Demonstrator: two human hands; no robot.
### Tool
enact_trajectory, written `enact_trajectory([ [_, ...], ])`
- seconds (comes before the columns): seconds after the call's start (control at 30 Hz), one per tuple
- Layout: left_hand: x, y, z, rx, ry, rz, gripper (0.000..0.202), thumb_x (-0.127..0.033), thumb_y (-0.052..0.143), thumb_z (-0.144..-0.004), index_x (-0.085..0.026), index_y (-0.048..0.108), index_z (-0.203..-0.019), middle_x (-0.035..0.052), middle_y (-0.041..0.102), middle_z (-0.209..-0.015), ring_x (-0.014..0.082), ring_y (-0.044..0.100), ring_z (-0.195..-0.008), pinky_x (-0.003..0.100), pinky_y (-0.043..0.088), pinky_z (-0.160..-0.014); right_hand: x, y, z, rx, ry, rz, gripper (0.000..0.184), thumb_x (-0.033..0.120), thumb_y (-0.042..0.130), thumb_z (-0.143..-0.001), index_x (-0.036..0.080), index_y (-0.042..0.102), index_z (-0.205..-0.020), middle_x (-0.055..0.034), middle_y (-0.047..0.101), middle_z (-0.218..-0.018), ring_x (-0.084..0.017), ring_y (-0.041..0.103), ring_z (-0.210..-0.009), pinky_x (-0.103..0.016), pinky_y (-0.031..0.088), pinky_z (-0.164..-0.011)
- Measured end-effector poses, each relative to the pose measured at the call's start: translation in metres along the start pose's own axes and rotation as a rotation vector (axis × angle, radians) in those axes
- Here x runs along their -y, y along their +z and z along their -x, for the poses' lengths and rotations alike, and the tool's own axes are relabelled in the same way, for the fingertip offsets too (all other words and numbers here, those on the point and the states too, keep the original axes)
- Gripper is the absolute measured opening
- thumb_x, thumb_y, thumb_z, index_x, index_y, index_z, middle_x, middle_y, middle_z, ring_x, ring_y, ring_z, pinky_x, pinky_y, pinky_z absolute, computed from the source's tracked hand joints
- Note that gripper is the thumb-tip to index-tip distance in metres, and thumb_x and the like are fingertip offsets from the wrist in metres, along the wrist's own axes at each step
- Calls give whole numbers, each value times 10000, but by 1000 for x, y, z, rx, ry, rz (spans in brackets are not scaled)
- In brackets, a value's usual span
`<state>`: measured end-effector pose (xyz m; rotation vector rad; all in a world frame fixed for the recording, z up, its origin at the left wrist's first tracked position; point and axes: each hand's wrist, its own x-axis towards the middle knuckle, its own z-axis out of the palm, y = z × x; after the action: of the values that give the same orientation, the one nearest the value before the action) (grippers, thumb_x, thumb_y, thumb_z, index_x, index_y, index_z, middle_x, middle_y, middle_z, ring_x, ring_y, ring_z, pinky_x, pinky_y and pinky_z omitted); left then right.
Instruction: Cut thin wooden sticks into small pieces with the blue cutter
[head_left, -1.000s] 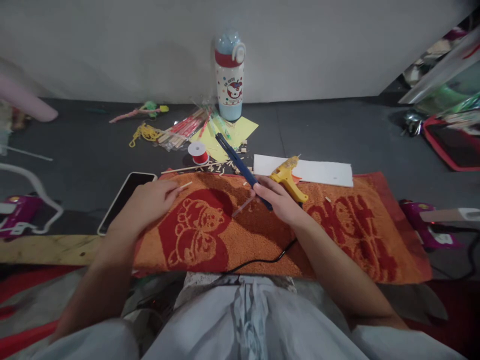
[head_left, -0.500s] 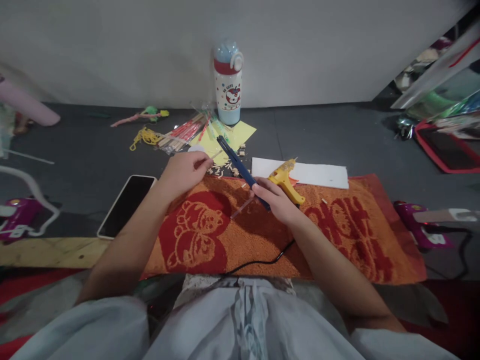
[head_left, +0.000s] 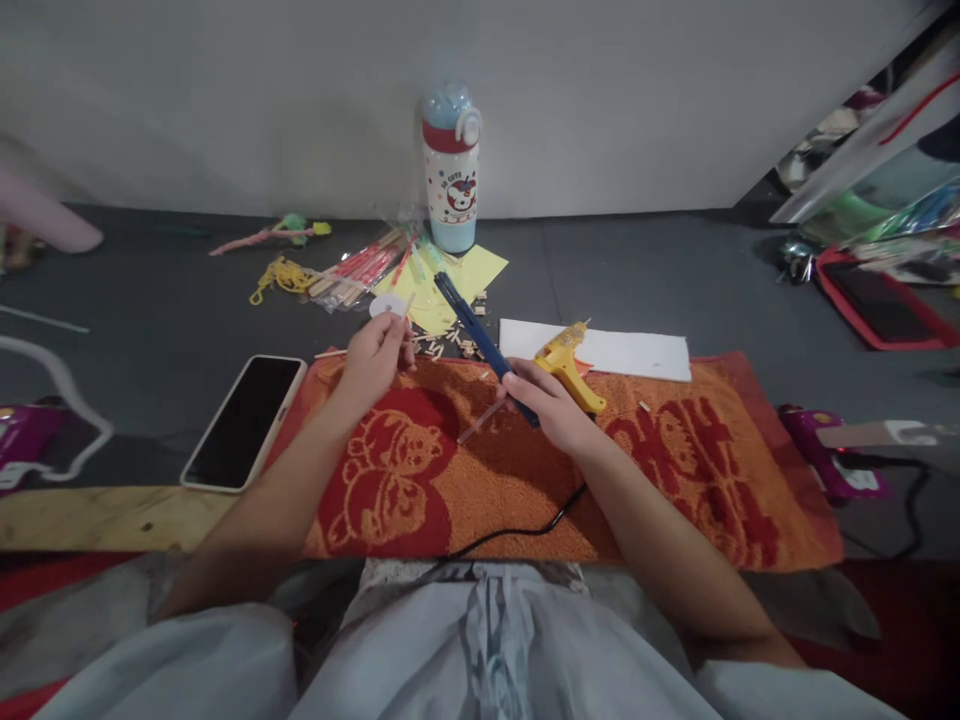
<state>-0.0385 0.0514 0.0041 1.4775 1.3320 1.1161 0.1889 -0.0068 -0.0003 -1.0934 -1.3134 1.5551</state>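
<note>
My left hand (head_left: 377,352) is closed, pinching a thin wooden stick (head_left: 409,304) that points up and away over the towel's far edge. In my right hand (head_left: 551,402), the fingers wrap round the near end of a dark blue box cutter (head_left: 480,335), which slants to the far left. A thin pale stick (head_left: 480,422) sticks out below that hand; whether it is held or lies on the towel I cannot tell. Small cut wood pieces (head_left: 450,342) lie scattered between the hands. Just beyond my right hand, a yellow glue gun (head_left: 574,368) rests partly on a white board (head_left: 637,352).
An orange towel (head_left: 525,490) lies under my hands. Left of it is a phone (head_left: 244,422). Further back are yellow paper (head_left: 480,270), packaged sticks (head_left: 367,265), yellow string (head_left: 281,278) and a bottle (head_left: 451,180) by the wall. A black cord (head_left: 517,530) crosses the towel.
My left hand has drawn back a little toward me and to the left, with the stick now pointing more upward. My right hand and the box cutter have hardly moved.
</note>
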Motion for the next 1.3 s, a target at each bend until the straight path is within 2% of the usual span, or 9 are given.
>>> enact_trajectory([
  [0.23,-1,9,7,7,-22,192,316,-488,522,-837,-177,508,-788,-54,538,-486,93,548,-416,196,445,-452,9,1,3,-7,29,124,368,490,551,-805,186,564,-1011,-4,509,-791,-144,457,-712,-278,381,-641],
  [0.47,1,11,11,-27,45,253,302,-476,521,-844,-178,513,-796,-52,543,-493,90,548,-423,198,449,-462,7,3,5,8,39,165,539,497,587,-781,157,524,-1195,-64,594,-1019,-210,547,-906,-324,452,-756],
  [0.63,-2,10,12,-27,5,197,313,-496,516,-833,-189,500,-775,-50,542,-497,91,529,-423,214,452,-465,5,3,5,76,-21,203,496,469,593,-800,180,529,-1198,-69,617,-1108,-233,557,-1002,-373,427,-896],
  [0.8,-5,10,14,17,27,140,317,-498,549,-803,-193,500,-729,-41,532,-492,97,514,-431,229,447,-456,6,3,5,114,-34,212,524,449,591,-808,160,501,-1235,-96,600,-1178,-248,554,-1061,-383,411,-936],
  [1.1,-14,13,20,35,-19,51,293,-436,591,-773,-157,553,-855,-63,502,-458,74,458,-356,186,383,-353,8,3,6,123,-68,212,523,436,574,-825,167,492,-1266,-94,574,-1257,-250,526,-1139,-389,370,-998],
  [1.3,-13,8,19,74,-6,-32,261,-388,540,-811,-186,465,-664,-48,505,-455,63,445,-333,177,347,-343,7,1,6,119,-67,225,500,441,586,-823,195,515,-1253,-78,589,-1250,-247,535,-1133,-392,370,-1003],
])
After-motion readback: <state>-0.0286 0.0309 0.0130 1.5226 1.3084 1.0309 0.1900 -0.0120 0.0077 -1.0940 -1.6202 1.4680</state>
